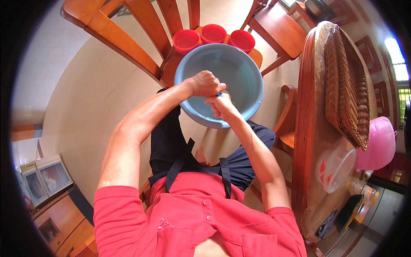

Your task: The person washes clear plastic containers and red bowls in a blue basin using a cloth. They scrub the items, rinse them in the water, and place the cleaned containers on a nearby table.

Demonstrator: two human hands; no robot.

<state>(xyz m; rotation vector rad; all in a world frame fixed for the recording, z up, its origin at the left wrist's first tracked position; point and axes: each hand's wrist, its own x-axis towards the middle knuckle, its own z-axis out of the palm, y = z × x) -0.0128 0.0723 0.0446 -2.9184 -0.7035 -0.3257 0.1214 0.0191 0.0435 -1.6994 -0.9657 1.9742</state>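
A blue plastic basin point(244, 74) stands at the front of a wooden chair seat, its near part over the person's knees. Above its inside, my left hand point(206, 84) is curled into a fist, thumb side towards my right hand point(221, 105), which is also curled, and the two touch or nearly touch. A small bright blue thing point(219, 94) shows between them at my right hand's fingers; whether it is worn or held is unclear. Something pale shows beside the right hand, partly hidden. Beyond the basin sit a red bowl point(186, 41), another red bowl point(213, 33) and a third red bowl point(242, 40).
The chair's slatted back point(128, 41) rises at left. At right a table point(303, 128) bears wicker baskets point(345, 86), clear plastic containers point(340, 170) and a pink plastic basket point(379, 144). Another wooden chair point(277, 27) stands beyond, and a further one stands beside the table.
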